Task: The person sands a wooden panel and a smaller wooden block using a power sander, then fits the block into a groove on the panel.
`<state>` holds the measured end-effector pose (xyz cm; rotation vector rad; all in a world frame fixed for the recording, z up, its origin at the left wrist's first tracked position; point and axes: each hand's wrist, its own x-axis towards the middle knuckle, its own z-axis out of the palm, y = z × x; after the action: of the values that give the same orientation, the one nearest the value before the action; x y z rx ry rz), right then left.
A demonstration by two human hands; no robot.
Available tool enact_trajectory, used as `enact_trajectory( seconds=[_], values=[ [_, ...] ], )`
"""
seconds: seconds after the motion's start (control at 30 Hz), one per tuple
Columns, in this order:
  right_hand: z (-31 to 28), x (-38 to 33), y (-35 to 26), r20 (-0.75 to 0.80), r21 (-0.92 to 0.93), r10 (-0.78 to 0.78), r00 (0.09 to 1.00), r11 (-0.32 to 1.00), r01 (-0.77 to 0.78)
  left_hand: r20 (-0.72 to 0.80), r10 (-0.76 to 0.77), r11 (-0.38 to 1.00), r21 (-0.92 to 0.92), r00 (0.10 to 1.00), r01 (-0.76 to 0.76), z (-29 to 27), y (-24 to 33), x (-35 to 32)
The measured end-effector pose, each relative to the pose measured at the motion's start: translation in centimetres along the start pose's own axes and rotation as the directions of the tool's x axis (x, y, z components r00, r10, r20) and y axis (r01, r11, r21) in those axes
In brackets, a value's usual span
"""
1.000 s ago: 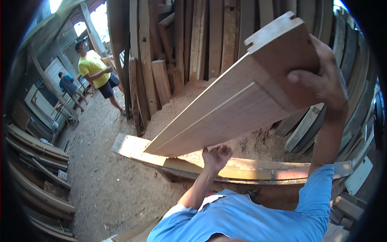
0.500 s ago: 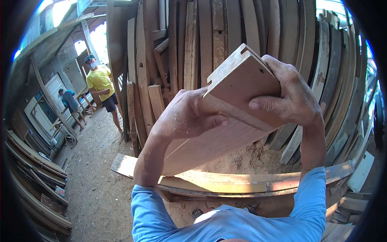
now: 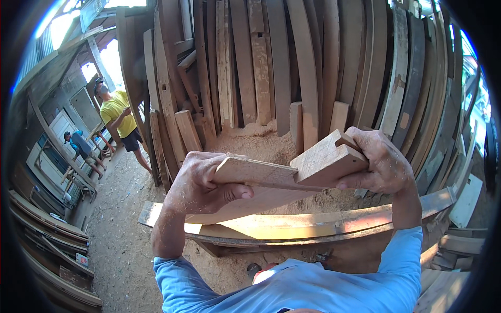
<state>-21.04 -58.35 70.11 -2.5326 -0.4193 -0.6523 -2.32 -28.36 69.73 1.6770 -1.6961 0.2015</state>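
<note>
My left hand [image 3: 195, 182] is closed around the end of a wide wooden board [image 3: 255, 171], thumb below its end edge. The board slopes down and away beneath my hands. Gripped by its right end in my right hand [image 3: 383, 164] is a short wooden block [image 3: 326, 163] with a notch cut in it and a small dark hole near my fingers. The block's left end meets the right part of the board's end edge; whether they interlock I cannot tell. Fine sawdust clings to both hands.
Under the board runs a long low wooden beam [image 3: 365, 221], partly sunlit. Many planks [image 3: 271, 68] lean upright ahead, with a sawdust heap [image 3: 255, 140] at their feet. Stacked boards [image 3: 49, 224] lie at left. A person in a yellow shirt [image 3: 117, 112] and another person [image 3: 82, 146] stand far left.
Both hands have come lower, and my left hand has moved left, further from the right. The block has shifted right along the board's end, uncovering more of its edge. The yellow-shirted person has turned.
</note>
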Motion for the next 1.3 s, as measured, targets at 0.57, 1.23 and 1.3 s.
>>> enact_trajectory(
  seconds=[0.57,1.23,1.3],
  values=[
    [-0.3,-0.4,-1.5,0.007,0.027,-0.029,1.000,0.999,0.029,0.049,-0.065,0.997,0.048,0.997,0.063,3.8,1.1,0.9],
    [-0.8,2.2,-2.8,-0.076,0.031,-0.144,0.987,0.989,0.147,0.055,0.009,0.996,0.085,0.998,-0.014,5.8,1.0,2.6],
    [-0.8,2.3,-2.3,-0.048,0.012,-0.113,0.992,0.993,0.113,0.057,0.046,0.997,0.059,0.997,-0.049,5.1,0.1,2.6]
  ],
)
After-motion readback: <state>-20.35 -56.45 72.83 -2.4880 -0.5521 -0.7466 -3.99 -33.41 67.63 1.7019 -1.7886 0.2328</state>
